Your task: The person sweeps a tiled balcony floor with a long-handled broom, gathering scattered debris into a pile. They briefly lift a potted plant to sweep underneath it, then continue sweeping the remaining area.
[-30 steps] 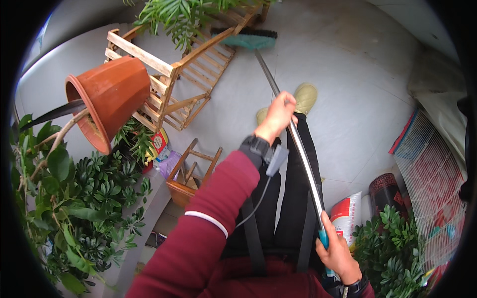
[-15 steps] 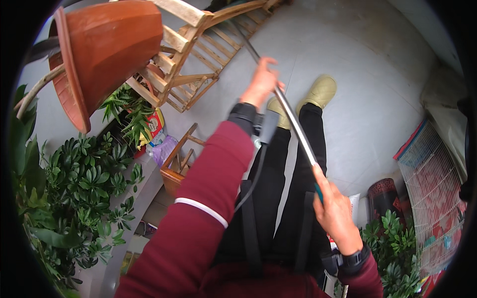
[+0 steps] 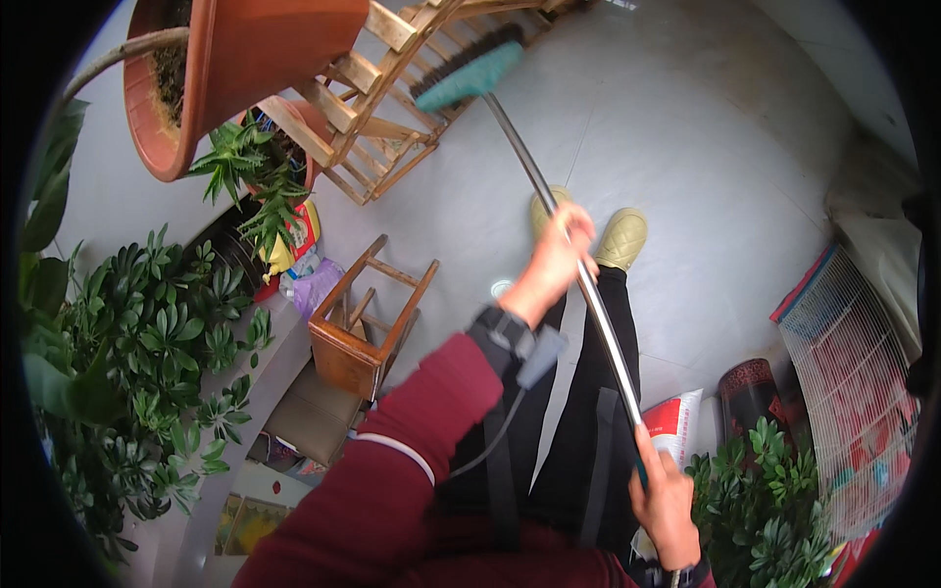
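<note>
A long-handled broom [image 3: 613, 348] slants across the view, its handle silver metal. Its teal head [image 3: 472, 78] with dark bristles is at the top, beside the slatted wooden rack [image 3: 345, 106]. Around the middle of the handle, my left hand [image 3: 559, 260] is closed. My right hand [image 3: 667, 510] grips the dark teal end of the handle lower down, forefinger laid along it. Between my hands the handle passes over my dark trouser leg.
A large terracotta pot [image 3: 265, 73] overhangs at upper left, near an aloe plant [image 3: 235, 162]. Below it are an overturned wooden stool [image 3: 348, 358] and leafy plants [image 3: 162, 338]. A white wire cage [image 3: 853, 382] and a red-white bag [image 3: 671, 426] stand at right.
Both hands have moved down toward me, drawing the handle back. The teal broom head now shows beside the rack. My view has shifted, and the stool is more visible.
</note>
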Action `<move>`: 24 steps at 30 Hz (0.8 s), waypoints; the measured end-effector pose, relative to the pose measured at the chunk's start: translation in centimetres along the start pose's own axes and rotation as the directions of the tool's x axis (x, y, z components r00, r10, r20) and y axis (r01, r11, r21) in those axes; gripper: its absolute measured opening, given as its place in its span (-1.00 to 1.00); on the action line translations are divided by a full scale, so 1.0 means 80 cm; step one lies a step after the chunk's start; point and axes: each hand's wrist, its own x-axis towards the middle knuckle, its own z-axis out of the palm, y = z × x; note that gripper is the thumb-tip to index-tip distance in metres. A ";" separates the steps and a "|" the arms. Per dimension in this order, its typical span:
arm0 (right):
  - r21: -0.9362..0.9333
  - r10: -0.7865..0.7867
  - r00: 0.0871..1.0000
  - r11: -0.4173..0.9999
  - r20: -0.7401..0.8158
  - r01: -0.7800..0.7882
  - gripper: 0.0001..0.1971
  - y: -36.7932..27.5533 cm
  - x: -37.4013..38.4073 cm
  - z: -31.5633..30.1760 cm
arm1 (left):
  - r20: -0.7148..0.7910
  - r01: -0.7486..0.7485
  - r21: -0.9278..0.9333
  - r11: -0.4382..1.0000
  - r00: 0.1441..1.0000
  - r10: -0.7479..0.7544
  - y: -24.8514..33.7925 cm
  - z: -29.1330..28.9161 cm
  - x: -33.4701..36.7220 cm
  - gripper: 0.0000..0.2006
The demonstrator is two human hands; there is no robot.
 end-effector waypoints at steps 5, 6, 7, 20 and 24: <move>-0.102 -0.014 1.000 0.995 0.001 0.014 -0.31 0.025 0.044 0.018 | -0.091 0.036 -0.012 0.999 0.995 -0.037 -0.030 -0.019 0.055 -0.82; -0.050 0.031 0.999 0.998 0.029 -0.029 -0.28 0.034 0.028 0.015 | -0.033 0.030 -0.092 0.995 0.999 -0.033 -0.057 0.002 0.039 -0.84; -0.024 0.044 0.998 0.999 0.038 -0.043 -0.27 0.043 0.009 0.013 | 0.010 0.103 -0.048 0.994 0.995 -0.103 -0.081 0.023 0.023 -0.85; -0.066 -0.003 0.996 0.998 0.091 0.009 -0.24 0.059 -0.010 0.057 | -0.111 0.083 -0.049 0.995 0.990 -0.088 -0.095 -0.002 0.004 -0.89; -0.032 0.006 0.993 0.999 0.114 -0.003 -0.25 0.067 -0.051 0.049 | -0.091 0.246 -0.039 0.968 0.964 -0.249 -0.142 0.034 -0.043 -0.95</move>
